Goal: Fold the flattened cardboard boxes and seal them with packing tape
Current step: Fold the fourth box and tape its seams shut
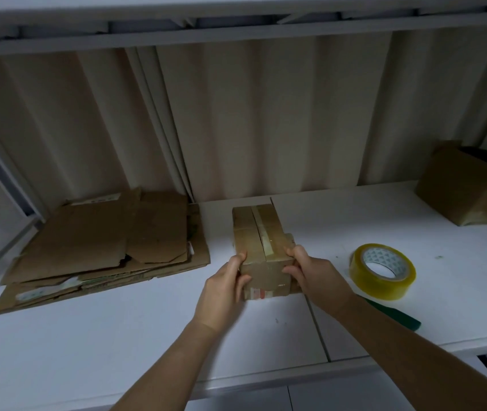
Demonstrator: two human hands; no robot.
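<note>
One box (263, 250) at centre frame looks folded and taped, both hands' (224, 287) grip around it; a flattened stack (102, 253) at left waits.

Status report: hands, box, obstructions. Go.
Left hand and right hand both grip the small box, one each side. Top seam already taped. Tape roll idle to the right. Nothing in the way.

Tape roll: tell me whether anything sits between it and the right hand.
Nothing visible does. The right hand grips the folded box, and the tape roll lies flat to its right, with only bare white shelf between them.
</note>
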